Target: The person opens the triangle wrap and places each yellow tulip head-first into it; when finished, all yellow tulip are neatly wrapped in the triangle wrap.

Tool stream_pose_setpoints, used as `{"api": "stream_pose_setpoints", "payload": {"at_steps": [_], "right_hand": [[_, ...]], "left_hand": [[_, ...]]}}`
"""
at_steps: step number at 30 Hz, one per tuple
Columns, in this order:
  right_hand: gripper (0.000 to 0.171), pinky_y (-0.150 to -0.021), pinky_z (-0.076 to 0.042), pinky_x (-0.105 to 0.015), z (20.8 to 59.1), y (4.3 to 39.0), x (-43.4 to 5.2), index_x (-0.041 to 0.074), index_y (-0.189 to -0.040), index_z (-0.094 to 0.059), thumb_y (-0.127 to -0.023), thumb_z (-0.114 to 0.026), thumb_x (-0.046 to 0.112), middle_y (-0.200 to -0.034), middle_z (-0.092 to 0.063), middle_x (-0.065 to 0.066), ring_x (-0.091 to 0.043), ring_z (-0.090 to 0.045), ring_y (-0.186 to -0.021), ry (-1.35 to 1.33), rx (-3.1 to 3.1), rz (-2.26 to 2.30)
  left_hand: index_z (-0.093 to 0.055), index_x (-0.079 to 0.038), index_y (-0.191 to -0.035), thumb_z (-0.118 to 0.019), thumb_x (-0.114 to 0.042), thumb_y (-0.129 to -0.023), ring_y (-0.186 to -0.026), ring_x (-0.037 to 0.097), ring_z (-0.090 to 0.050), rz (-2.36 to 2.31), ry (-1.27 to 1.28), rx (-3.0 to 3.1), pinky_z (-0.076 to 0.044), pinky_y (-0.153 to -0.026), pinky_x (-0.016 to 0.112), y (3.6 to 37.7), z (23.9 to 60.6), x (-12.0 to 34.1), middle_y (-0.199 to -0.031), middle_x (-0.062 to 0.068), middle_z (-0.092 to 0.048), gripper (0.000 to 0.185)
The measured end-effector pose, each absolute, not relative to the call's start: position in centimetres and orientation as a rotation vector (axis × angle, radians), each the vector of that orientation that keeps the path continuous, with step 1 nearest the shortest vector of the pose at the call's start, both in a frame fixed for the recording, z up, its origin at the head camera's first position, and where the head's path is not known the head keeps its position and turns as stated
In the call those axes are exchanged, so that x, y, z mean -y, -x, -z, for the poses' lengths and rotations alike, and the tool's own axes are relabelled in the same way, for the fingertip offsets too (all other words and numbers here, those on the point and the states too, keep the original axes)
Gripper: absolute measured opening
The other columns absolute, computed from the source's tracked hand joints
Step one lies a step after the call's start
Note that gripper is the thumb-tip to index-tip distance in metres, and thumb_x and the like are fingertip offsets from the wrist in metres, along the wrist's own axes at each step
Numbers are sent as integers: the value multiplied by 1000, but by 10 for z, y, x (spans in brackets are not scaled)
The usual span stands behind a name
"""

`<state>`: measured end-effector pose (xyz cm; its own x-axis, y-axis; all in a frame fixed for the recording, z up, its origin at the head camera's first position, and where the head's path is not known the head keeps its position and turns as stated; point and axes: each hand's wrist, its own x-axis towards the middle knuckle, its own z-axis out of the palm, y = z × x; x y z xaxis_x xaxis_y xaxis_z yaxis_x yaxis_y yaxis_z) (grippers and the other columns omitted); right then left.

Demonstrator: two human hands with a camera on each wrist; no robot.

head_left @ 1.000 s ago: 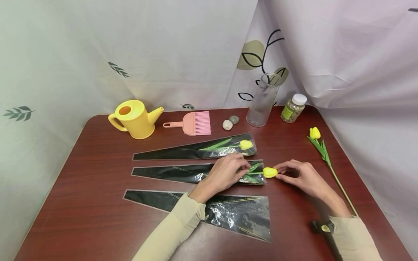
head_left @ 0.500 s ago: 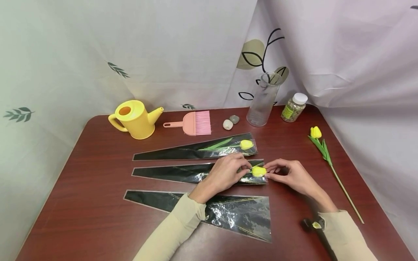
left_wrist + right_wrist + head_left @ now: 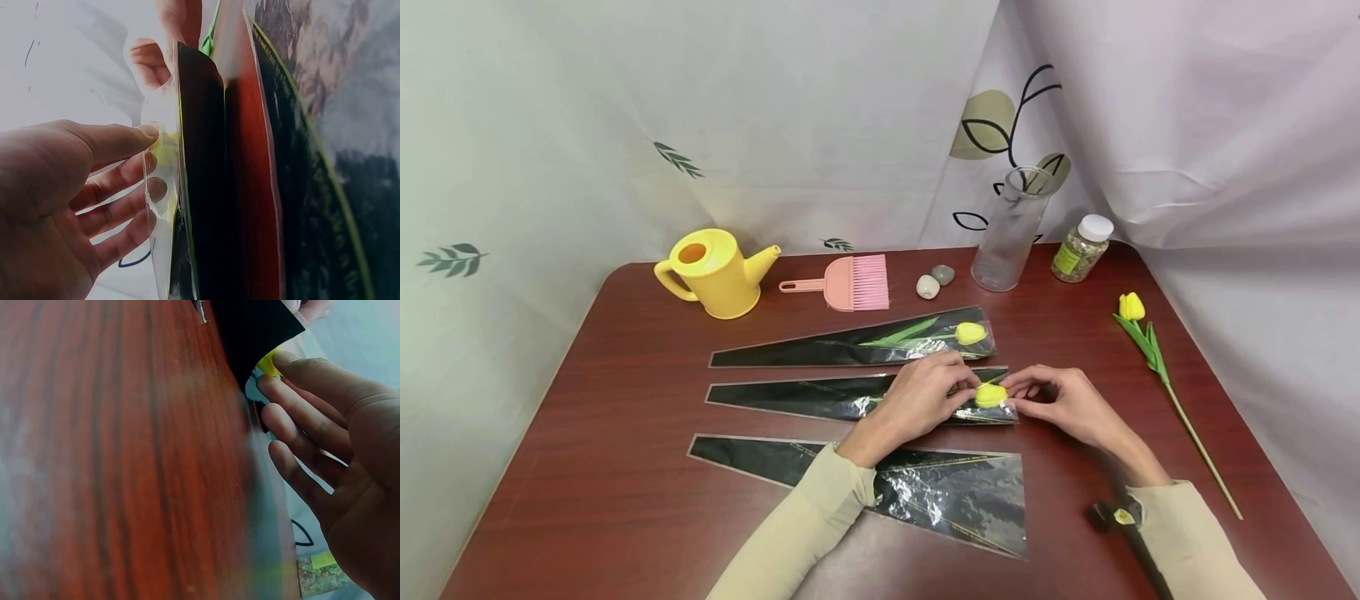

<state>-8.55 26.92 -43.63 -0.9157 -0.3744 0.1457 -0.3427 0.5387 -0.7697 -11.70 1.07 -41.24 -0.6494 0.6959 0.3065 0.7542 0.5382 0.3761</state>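
Note:
My left hand (image 3: 925, 398) lies over the middle black-and-clear flower sleeve (image 3: 797, 401), pinching its clear film near the wide mouth. Between thumb and fingertips, the film (image 3: 164, 206) shows in the left wrist view. From the right, my right hand (image 3: 1071, 406) pinches the tip of a yellow tulip (image 3: 990, 395), whose head lies inside the mouth. Its stem is hidden by the left hand and the sleeve. In the right wrist view, thumb and forefinger meet at the yellow petals (image 3: 269, 364), beside the sleeve's black edge (image 3: 256, 331); the other fingers are spread.
Behind lies a sleeve (image 3: 805, 352) with a tulip (image 3: 971, 333) in it; a flat sleeve (image 3: 955, 492) lies in front. A loose tulip (image 3: 1153, 354) is at right. Along the back stand a watering can (image 3: 718, 275), brush (image 3: 850, 283), stones (image 3: 928, 287), glass vase (image 3: 1009, 237) and jar (image 3: 1081, 250).
My right hand has moved left, pushing the tulip head from outside the sleeve's mouth to inside it. My left hand has stayed on the sleeve.

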Motion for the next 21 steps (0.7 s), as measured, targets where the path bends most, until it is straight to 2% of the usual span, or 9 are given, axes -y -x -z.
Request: {"api": "stream_pose_setpoints", "payload": {"at_steps": [7,13,17,21], "right_hand": [[23,-66,-51,-23,435,82,-273,20,-107,-73,-85,-78,18,-94,-70,10,-9,-63,-77,649,-2765,1337],[22,-64,-51,-20,430,69,-289,17,-105,-73,-84,-78,12,-90,-69,12,-7,-64,-75,638,-2910,1254],[19,-60,-47,-16,427,58,-305,16,-99,-75,-82,-80,10,-83,-68,12,-6,-62,-67,492,-3109,1154],[14,-59,-40,-15,423,47,-326,18,-97,-76,-84,-78,14,-79,-69,9,0,-57,-63,220,-3288,1046]], "left_hand": [[-76,-22,-101,-70,-28,-92,-83,4,-54,708,1244,2654,-46,-71,20,117,414,-11,-94,-11,-60,12],[-76,-22,-102,-71,-30,-91,-82,6,-52,700,1242,2656,-46,-68,21,116,415,-12,-94,-9,-59,14],[-76,-22,-103,-72,-31,-90,-83,6,-53,684,1226,2650,-46,-66,21,115,412,-11,-94,-9,-59,16],[-76,-21,-103,-72,-30,-90,-84,6,-54,693,1238,2628,-47,-68,20,111,408,-10,-94,-8,-60,16]]}}
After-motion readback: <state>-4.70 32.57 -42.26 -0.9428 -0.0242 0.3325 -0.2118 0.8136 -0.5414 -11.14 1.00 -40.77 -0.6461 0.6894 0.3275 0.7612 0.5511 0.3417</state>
